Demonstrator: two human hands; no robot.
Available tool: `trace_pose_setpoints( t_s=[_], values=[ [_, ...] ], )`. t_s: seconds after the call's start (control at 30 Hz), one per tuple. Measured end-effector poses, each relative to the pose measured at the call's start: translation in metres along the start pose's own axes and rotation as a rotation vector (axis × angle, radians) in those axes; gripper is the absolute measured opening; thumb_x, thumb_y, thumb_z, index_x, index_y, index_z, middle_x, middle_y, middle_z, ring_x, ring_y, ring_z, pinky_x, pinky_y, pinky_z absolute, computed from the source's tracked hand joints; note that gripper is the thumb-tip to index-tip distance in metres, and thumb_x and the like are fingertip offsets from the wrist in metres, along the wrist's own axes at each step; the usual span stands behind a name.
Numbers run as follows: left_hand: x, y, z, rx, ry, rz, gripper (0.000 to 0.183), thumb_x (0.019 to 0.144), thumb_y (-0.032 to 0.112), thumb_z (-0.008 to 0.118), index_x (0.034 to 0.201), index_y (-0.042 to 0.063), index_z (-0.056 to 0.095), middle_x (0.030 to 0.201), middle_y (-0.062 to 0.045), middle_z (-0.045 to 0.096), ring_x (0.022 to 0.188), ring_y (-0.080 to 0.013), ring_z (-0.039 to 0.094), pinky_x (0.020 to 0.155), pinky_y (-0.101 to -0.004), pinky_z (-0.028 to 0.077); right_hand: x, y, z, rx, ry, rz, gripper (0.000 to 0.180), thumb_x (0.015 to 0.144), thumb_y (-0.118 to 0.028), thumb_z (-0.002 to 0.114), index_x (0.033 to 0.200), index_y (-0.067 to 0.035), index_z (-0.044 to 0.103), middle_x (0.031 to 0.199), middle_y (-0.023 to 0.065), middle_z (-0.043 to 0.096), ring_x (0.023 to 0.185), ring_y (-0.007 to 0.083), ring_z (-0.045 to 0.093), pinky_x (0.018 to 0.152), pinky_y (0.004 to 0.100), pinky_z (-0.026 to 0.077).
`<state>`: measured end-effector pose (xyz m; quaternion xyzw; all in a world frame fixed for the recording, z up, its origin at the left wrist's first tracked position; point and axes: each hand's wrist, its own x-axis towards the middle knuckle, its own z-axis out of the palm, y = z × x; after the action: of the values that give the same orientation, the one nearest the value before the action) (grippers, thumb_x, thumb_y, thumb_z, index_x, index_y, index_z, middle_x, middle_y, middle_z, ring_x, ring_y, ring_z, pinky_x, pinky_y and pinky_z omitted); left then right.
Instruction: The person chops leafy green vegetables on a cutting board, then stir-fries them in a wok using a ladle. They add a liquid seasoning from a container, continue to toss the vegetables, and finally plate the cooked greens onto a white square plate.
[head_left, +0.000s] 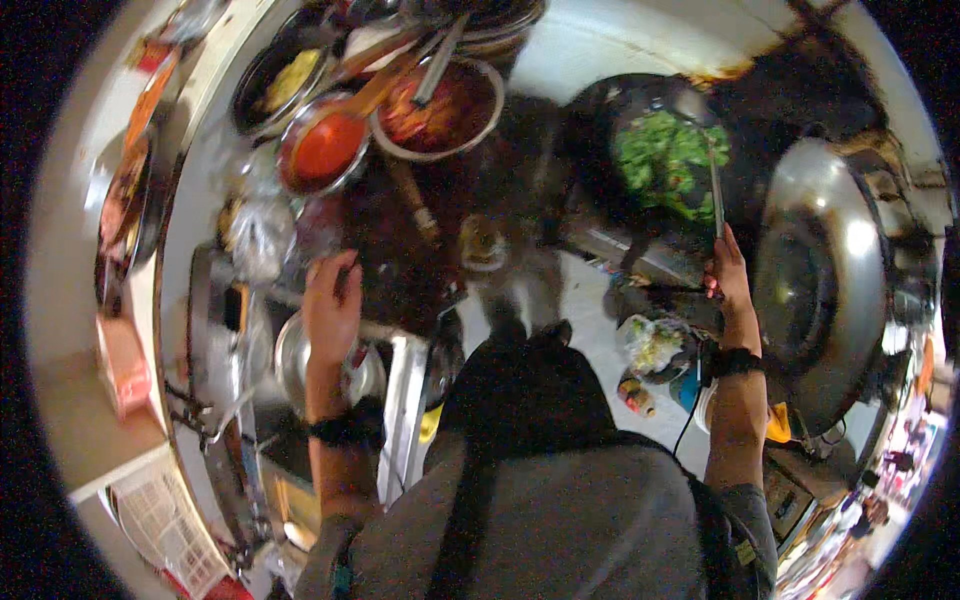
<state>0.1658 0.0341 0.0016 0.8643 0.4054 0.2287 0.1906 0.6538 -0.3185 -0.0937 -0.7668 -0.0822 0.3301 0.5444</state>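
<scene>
My right hand (726, 266) grips the handle of a long metal ladle (715, 176), whose bowl lies at the far edge of leafy green vegetables (660, 161). These sit in a dark wok (600, 97) on the stove. My left hand (332, 300) is raised over the left side, its fingers curled, above a steel bowl (291, 352); whether it holds anything is not clear. Just beyond it are a clear plastic bag (259, 232) and a bowl of red sauce (328, 146). A larger bowl of red food (442, 112) with a metal-handled utensil stands further back.
A large, shiny metal wok (817, 292) stands right of my right arm. A small glass jar (482, 244) is on the dark counter. A pan with yellow food (289, 82) is at the back left. On the floor lies a bag of vegetable pieces (654, 345).
</scene>
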Motion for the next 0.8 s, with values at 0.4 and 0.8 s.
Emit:
trace_pose_setpoints(
  t_s=[0.4, 0.8],
  values=[
    [-0.073, -0.033, 0.147, 0.138, -0.418, 0.244, 0.076, 0.091, 0.034, 0.060, 0.150, -0.001, 0.028, 0.158, -0.017, 0.027, 0.147, -0.0327, 0.022, 0.120, -0.0483, 0.019, -0.116, 0.013, 0.016, -0.015, 0.072, 0.135, 0.054, 0.102, -0.025, 0.049, 0.152, -0.012, 0.033, 0.064, 0.0005, 0.051, 0.038, 0.0069, 0.039, 0.033, 0.0205, 0.033],
    [-0.023, -0.100, 0.130, 0.396, 0.003, -0.167, 0.067, 0.096, 0.042, 0.051, 0.147, 0.002, 0.037, 0.157, -0.016, 0.031, 0.147, -0.0326, 0.025, 0.119, -0.0512, 0.016, -0.113, -0.018, 0.034, -0.008, 0.015, 0.153, 0.060, 0.101, -0.029, 0.049, 0.155, -0.017, 0.026, 0.064, 0.0015, 0.049, 0.036, 0.0095, 0.041, 0.029, 0.0253, 0.036]
  ],
)
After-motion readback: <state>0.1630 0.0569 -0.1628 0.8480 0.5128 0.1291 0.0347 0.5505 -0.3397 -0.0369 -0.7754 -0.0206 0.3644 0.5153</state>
